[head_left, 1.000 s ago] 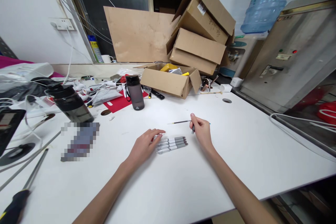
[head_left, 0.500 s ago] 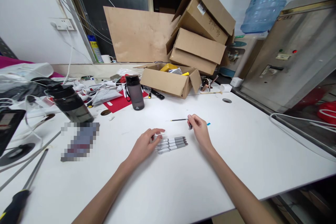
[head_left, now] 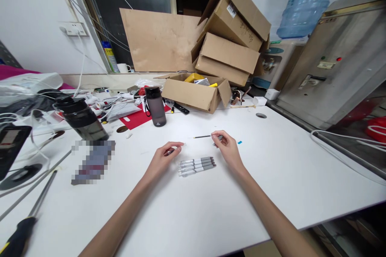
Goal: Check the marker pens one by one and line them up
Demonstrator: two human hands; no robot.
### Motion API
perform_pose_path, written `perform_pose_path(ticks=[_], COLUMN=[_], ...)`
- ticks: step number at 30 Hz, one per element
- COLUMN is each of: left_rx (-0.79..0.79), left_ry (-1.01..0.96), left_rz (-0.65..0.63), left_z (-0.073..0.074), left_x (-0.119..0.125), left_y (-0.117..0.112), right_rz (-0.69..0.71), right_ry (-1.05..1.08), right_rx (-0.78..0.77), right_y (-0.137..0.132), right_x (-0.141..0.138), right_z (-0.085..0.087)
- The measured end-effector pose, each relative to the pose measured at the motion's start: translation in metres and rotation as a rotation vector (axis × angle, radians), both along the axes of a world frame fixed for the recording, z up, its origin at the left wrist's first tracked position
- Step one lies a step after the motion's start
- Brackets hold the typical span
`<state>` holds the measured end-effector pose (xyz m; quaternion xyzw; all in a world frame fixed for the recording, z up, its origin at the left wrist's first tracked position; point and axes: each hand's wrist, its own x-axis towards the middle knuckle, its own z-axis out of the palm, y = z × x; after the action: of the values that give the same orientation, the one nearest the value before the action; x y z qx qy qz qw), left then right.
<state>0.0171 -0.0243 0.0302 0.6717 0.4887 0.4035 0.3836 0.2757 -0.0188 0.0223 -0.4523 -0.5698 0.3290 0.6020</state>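
My right hand (head_left: 228, 148) pinches a thin pen refill (head_left: 202, 136) near its dark end, with the clear end pointing left. A short grey pen piece (head_left: 217, 141) is also tucked in its fingers. My left hand (head_left: 163, 157) is closed around a pen barrel (head_left: 169, 151), mostly hidden by the fingers; a clear end shows past the fingertips, a short gap from the refill's tip. Below and between the hands, several white-and-grey pens (head_left: 197, 166) lie side by side on the white table (head_left: 187, 213).
A small blue scrap (head_left: 239, 142) lies right of my right hand. Behind are a dark water bottle (head_left: 156, 107), a remote (head_left: 181, 108) and an open cardboard box (head_left: 189, 93). At left stand another bottle (head_left: 81, 120), a pixelated item (head_left: 94, 162) and a screwdriver (head_left: 22, 231).
My left hand has moved left and up, away from the row of pens, with the barrel in it. My right hand has shifted slightly left with the refill, uncovering more of the blue scrap.
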Motion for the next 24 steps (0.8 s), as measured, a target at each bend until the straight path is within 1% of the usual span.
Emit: perform_pose_path(ticks=[5,10,15,24], left_rx=[-0.079,-0.069,-0.087,-0.084], left_ry=[-0.030,-0.110,-0.121,-0.104], left_rz=[0.036,0.032,0.052,0.001], left_z=[0.0044,0.0073,0.0084,0.0050], left_x=[-0.0010,0.0021,0.0036,0.0007], left_y=[-0.0005,-0.0017,-0.0022,0.0001], right_rz=[0.003,0.011,0.028,0.037], right_ry=[0.001,-0.008,-0.014,-0.038], right_rx=[0.003,0.001,-0.003,-0.008], right_y=[-0.0006,-0.0015,-0.0017,-0.0047], right_x=[0.0002,-0.0002,-0.0008,-0.0020], right_z=[0.0000,0.0016,0.0015,0.0033])
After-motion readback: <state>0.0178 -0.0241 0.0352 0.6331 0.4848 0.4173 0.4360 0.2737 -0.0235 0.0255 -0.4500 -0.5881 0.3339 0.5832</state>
